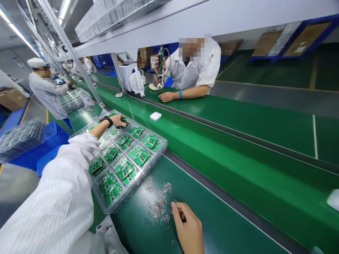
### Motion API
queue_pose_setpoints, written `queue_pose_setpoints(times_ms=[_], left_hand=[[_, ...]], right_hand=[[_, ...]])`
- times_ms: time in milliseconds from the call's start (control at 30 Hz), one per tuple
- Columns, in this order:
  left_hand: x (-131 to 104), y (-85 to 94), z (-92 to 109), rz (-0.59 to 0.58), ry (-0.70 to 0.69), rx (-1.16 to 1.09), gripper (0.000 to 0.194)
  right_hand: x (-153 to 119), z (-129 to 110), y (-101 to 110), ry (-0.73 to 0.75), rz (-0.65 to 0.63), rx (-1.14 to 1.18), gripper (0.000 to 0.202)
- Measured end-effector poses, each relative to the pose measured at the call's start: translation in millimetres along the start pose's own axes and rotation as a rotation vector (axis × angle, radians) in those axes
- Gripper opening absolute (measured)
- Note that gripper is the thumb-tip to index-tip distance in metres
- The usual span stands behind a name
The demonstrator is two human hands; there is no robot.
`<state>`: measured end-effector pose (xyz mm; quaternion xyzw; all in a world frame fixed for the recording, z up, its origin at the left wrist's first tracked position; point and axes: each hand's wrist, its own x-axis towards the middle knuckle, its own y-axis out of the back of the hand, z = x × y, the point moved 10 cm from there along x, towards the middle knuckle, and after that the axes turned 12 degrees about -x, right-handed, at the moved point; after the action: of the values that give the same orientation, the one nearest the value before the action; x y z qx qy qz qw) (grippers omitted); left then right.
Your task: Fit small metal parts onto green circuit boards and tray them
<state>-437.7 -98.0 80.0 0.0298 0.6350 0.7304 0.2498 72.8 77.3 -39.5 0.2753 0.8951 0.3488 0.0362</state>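
Head view: boards lie under my left hand, metal bits left of my curled right hand; grips unclear.

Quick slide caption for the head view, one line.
Left hand at a clear tray of green circuit boards, right hand beside scattered small metallic parts on a green worktop.

White fan near a co-worker in white, cardboard boxes at back right, blue crate at left.
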Motion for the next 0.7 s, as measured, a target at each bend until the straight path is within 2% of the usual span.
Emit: queue_pose_setpoints(times_ms=[100,167,267,400,533,700], left_hand=[[1,6.5,-2,-0.054,0.018,0.017,0.058],[6,8.5,-1,-0.065,0.025,0.037,0.055],[19,6.2,6,-0.022,0.018,0.084,0.065],[33,-6.6,12,0.041,0.004,0.137,0.087],[36,-14.1,7,0.063,-0.008,0.172,0.081],[40,-11.5,-4,0.099,0.017,0.199,0.084]], right_hand=[[1,0,1,0.012,0.019,0.001,0.047],[1,0,1,0.019,0.029,0.0,0.047],[0,-1,2,0.023,0.036,-0.003,0.046],[0,-1,2,0.016,0.022,-0.008,0.046],[1,-2,3,0.017,0.02,-0.007,0.047],[1,-3,4,0.012,0.031,-0.002,0.046]])
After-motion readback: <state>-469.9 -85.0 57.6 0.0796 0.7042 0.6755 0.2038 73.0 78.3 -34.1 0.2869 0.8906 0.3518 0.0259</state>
